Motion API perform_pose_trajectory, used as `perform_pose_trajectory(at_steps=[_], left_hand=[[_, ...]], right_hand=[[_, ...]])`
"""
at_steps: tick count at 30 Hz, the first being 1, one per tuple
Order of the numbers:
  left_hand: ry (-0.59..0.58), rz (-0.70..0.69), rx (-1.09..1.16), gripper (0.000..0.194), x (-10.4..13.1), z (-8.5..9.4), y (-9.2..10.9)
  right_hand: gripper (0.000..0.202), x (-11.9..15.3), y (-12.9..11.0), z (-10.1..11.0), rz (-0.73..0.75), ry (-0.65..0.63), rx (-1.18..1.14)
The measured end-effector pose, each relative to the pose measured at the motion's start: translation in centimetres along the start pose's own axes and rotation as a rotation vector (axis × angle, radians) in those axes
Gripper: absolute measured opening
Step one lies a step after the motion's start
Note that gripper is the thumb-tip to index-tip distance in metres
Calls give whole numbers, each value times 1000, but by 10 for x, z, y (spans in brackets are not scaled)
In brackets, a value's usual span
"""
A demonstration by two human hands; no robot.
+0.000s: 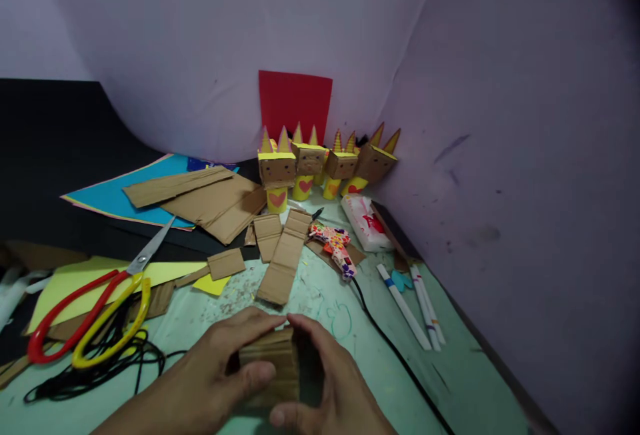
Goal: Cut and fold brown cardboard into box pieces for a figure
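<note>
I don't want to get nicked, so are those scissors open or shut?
Shut: the scissors have their blades lying together, with no gap showing between them.

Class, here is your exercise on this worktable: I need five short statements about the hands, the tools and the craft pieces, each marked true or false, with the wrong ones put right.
1. The left hand and the right hand are both at a folded cardboard piece. True.
2. Both handle loops of the scissors are red. False: one is red and the other is yellow.
3. A red sheet stands behind the cardboard-headed figures. True.
4. The cord of the patterned glue gun is white. False: it is black.
5. The white pens lie to the left of the scissors. False: they lie to the right of them.
</note>
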State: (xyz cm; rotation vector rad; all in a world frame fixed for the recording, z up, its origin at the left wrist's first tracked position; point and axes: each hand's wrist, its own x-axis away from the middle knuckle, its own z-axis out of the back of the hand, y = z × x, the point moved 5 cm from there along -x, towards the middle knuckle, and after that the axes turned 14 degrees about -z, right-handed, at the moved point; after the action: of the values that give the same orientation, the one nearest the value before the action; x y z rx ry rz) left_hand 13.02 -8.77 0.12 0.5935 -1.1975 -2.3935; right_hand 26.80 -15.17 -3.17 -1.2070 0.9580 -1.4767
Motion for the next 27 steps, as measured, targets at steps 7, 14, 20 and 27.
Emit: perform_pose_trajectory(at_steps=[7, 14, 20, 27], left_hand=[[208, 34, 120, 49, 4, 14, -14], [238, -155, -189, 43, 10, 3, -11], [192, -199, -257, 44, 7, -4, -11], [188, -231, -259, 45, 7, -9, -10]], right_hand=[[92, -5, -11, -15, -110, -155, -521], [61, 0, -30, -21, 99, -370, -754], [64, 0, -22, -17, 71, -289, -700], [57, -1, -17, -19, 18, -246, -648]])
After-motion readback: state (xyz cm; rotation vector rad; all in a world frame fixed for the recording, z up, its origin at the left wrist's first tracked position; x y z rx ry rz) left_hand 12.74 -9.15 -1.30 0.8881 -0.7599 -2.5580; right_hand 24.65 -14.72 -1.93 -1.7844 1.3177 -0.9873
